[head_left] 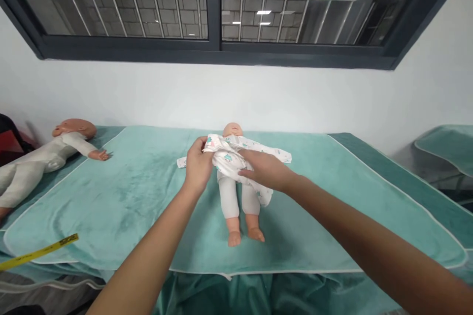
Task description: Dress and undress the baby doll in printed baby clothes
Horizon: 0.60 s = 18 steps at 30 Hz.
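Observation:
A baby doll [229,196] in a white body suit lies on its back, its head toward the wall and its bare feet toward me. Over its chest and arms is a white patterned baby shirt [227,163], bunched at the front, with one sleeve stretched out to the right. My left hand [198,163] pinches the shirt's edge at the doll's left-hand side in view. Across the doll's middle reaches my right hand [268,170], thumb and fingers apart against the shirt; its fingertips are partly hidden in the folds.
A green padded cover [129,197] spreads over the table. Another baby doll [48,157] lies at the far left, near a red and black item [11,140]. A yellow strip [40,252] juts in at lower left. Behind are a white wall [177,93] and a barred window [214,51].

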Tool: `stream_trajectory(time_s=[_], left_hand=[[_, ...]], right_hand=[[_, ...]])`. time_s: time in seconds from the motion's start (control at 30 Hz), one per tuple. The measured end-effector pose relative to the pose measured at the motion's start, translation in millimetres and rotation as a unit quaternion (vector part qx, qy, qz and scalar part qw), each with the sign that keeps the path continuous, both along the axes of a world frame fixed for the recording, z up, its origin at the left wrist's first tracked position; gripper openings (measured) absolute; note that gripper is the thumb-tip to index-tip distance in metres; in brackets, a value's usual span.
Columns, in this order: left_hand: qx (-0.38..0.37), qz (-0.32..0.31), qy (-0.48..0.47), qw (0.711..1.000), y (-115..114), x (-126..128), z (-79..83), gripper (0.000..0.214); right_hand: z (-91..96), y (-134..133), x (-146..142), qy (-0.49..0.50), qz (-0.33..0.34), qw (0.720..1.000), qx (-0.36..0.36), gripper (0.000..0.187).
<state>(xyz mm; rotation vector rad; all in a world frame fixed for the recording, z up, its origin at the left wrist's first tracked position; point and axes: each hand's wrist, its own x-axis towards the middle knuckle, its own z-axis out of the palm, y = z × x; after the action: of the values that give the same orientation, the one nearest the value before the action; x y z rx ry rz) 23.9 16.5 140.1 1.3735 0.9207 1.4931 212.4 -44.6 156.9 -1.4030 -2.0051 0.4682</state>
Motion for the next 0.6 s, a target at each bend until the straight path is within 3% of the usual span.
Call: stream_trajectory(time_s=[0.07,0.13,0.3,0.4,0.47,0.53,0.6], left_hand=[[0.005,0.02,-0.011,1.0,-8,-10,13.4,0.028],[0.019,0.009,0.003,1.0,-16,-19,32.0,0.039],[0.085,-0.106,0.081,0.987,-27,-24,77.3,0.058],[0.107,-0.153,0.122,0.975,-23,-13,86.6,0.06],[0.1,-0.142,0.16,0.972,-18,-6,87.1,0.045],[0.067,-0.115,0.167,0.977,-14,-4,86.9,0.027],[0.027,-0.103,0.137,0.985,-12,-5,86.8,0.023]], right_hand=[[15.9,-2,4,-0.091,-0.043,0.995,0.009,0.027],[41.5,-3,4,-0.103,-0.045,0.994,0.005,0.029],[99.1,9,-8,0.063,-0.015,0.997,0.029,0.039],[108.6,22,-15,0.155,0.032,0.987,0.0,0.04],[109.2,27,-15,0.189,0.061,0.98,-0.035,0.043],[109.1,27,-12,0.174,0.081,0.979,-0.068,0.044],[108.5,23,-9,0.12,0.118,0.978,-0.123,0.041]])
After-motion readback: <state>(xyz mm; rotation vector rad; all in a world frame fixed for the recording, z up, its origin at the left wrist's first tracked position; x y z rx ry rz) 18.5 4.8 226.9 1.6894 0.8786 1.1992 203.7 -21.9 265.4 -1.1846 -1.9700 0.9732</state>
